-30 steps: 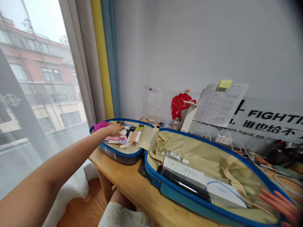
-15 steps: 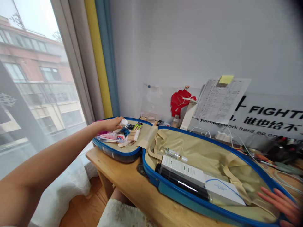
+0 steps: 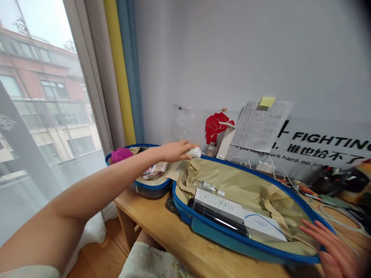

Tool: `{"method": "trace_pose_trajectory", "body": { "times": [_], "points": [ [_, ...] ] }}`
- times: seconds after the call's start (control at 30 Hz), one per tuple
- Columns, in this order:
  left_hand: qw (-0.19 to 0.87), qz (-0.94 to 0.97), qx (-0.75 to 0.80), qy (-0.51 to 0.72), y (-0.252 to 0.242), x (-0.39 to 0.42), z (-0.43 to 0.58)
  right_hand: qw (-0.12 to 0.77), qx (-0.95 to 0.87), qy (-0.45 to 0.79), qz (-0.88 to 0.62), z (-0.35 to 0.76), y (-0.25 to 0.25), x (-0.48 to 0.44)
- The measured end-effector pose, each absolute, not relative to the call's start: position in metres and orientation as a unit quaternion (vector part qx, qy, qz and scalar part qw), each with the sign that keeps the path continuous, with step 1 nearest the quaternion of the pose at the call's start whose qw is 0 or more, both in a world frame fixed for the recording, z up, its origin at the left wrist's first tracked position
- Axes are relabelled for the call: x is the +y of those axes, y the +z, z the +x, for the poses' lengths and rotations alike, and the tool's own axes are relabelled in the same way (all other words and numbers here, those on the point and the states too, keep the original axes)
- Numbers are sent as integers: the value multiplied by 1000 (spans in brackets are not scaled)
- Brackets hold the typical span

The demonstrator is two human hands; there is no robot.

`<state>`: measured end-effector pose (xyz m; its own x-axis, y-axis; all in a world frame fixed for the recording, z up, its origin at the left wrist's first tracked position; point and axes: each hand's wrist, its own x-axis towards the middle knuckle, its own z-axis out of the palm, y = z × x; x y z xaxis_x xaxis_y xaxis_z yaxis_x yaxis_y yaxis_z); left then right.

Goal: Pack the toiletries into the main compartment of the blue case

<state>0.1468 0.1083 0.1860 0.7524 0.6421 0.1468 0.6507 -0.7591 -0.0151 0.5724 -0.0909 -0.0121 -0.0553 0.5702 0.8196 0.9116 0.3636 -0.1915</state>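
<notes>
Through the head view I read "FIGHTING" and "work hard" on the wall banner (image 3: 333, 143); print on the white box (image 3: 218, 202) is too small. The white cylinder (image 3: 194, 152) hangs above where the blue suitcase (image 3: 249, 244) halves meet, roughly level, visible end pointing right. My left hand (image 3: 175, 150) grips it; my right hand (image 3: 330, 241), fingers spread, holds nothing at the rim.
</notes>
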Motion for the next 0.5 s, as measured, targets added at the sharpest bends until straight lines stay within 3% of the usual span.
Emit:
{"method": "trace_pose_trajectory", "body": {
  "times": [0.23, 0.5],
  "points": [
    [-72, -958, -279, -15, 130, 132, 262, 429, -700, -195, -536, 567, -5, -98],
    [-101, -948, -296, 57, 77, 154, 288, 420, -712, -189, -530, 575, -12, -100]
  ]
}}
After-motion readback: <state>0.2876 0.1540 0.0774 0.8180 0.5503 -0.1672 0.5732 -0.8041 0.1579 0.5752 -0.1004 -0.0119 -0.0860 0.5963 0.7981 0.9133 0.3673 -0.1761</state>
